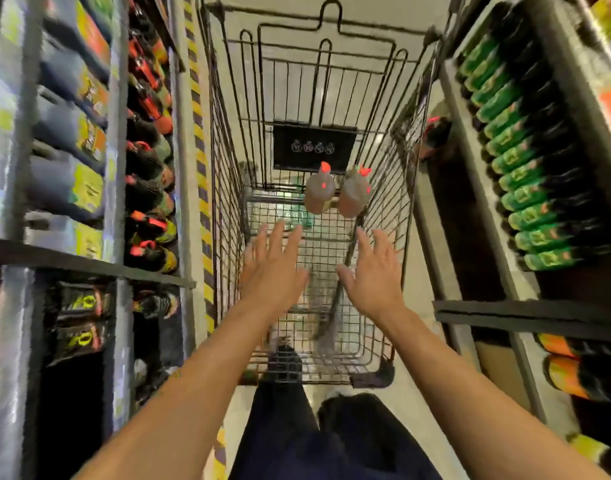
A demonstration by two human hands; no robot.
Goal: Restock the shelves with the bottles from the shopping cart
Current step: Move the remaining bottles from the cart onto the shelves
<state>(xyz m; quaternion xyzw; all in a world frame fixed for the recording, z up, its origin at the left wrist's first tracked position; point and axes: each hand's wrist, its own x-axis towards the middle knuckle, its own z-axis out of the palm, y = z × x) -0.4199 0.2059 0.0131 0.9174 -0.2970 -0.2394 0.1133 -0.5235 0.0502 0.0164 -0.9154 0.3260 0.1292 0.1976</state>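
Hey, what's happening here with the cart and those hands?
A person stands between store shelves, reaching both open hands into a wire shopping cart. The left hand and right hand hold nothing yet. Ahead of them, two brownish bottles with red caps sit side by side in the cart, not yet picked up.

One wire cart [228, 161] carrying two brown bottles, one [319, 194] beside the other [354, 195], each with a red cap; two hands, left [273, 268] and right [375, 275], extended above the basket.
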